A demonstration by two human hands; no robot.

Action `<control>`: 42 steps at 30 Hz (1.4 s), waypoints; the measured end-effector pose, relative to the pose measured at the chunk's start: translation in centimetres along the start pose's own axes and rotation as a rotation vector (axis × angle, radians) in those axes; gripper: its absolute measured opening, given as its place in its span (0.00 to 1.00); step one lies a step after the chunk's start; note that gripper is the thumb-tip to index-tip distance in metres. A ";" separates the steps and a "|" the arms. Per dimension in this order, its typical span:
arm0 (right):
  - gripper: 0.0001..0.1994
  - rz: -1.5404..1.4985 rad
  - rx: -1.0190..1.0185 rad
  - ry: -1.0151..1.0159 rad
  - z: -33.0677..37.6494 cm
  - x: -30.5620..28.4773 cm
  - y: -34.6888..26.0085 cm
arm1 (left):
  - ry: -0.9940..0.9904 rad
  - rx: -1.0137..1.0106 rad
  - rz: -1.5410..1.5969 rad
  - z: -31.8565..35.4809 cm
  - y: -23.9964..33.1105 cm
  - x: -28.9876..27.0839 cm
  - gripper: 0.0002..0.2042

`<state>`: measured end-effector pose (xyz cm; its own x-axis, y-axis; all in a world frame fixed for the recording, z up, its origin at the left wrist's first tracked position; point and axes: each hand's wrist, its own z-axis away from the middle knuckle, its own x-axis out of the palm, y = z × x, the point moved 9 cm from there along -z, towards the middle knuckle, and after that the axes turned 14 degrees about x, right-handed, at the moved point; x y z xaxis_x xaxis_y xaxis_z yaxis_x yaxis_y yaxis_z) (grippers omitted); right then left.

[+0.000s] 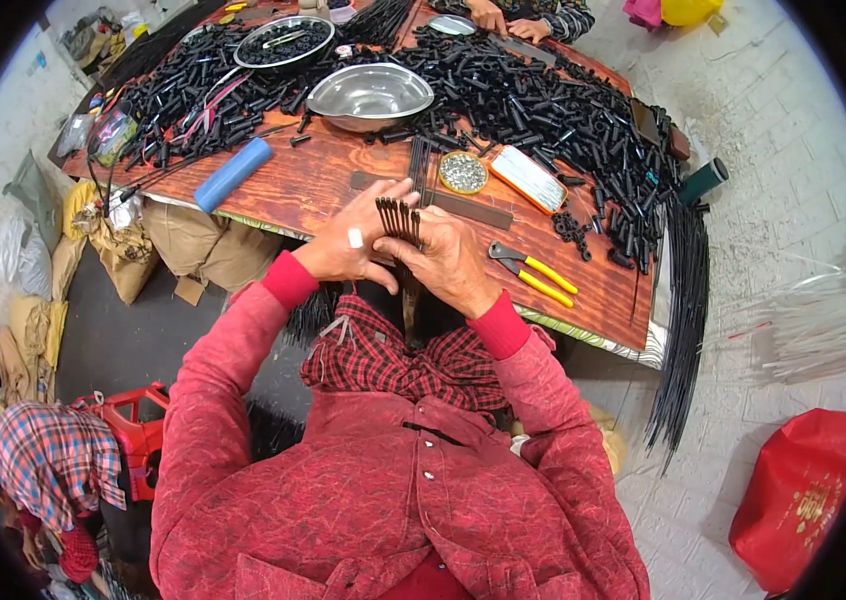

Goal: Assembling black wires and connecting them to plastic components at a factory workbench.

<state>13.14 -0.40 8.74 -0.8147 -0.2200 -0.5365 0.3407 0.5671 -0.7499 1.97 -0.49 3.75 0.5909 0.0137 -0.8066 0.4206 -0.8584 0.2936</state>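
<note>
Nearest my camera is the red patterned button-front jacket (383,480) on the person's torso, above red-and-black checked cloth (383,365) over the lap. Between them and the red-brown wooden table (318,175), I see the right hand (443,252) clasping an upright bundle of thin black rods with rounded tips (399,216), its thumb laid across them. The left hand (348,238), a white patch (356,238) on its back, is spread wide just beside the bundle, thumb apart from fingers; I cannot tell whether its palm presses the rods. To the right on the table lie yellow-handled pliers (533,273); farther back, a round dish of small silvery pieces (464,173) stands near a shiny metal bowl (371,93).
</note>
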 end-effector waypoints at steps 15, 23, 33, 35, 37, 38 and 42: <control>0.13 0.135 -0.038 -0.091 -0.9 0.6 0.8 | 0.380 -0.222 0.417 -3.1 2.8 -7.8 0.13; 0.19 0.130 -0.012 -0.190 -1.8 0.9 1.1 | 0.347 -0.182 0.373 -3.3 2.8 -7.9 0.13; 0.22 0.096 0.007 -0.342 -1.8 0.9 2.1 | 0.398 -0.120 0.258 -4.2 3.8 -8.7 0.08; 0.20 0.110 0.048 -0.363 -1.6 -0.6 3.3 | 0.381 -0.111 0.235 -4.3 3.8 -8.7 0.08; 0.14 0.196 0.073 -0.340 -1.9 -2.4 6.2 | 0.361 -0.105 0.218 -4.6 4.2 -8.7 0.09; 0.13 0.091 0.177 -0.329 -2.4 -3.8 8.5 | 0.362 -0.100 0.225 -4.8 4.3 -8.7 0.09; 0.10 0.550 0.377 0.211 -5.3 -11.1 16.8 | 0.371 -0.069 0.236 -5.3 4.6 -8.7 0.10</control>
<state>25.43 15.72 4.18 -0.5380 0.2004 -0.8188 0.8383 0.2294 -0.4946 2.48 -1.87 14.83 0.8781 0.0153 -0.4782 0.2820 -0.8239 0.4915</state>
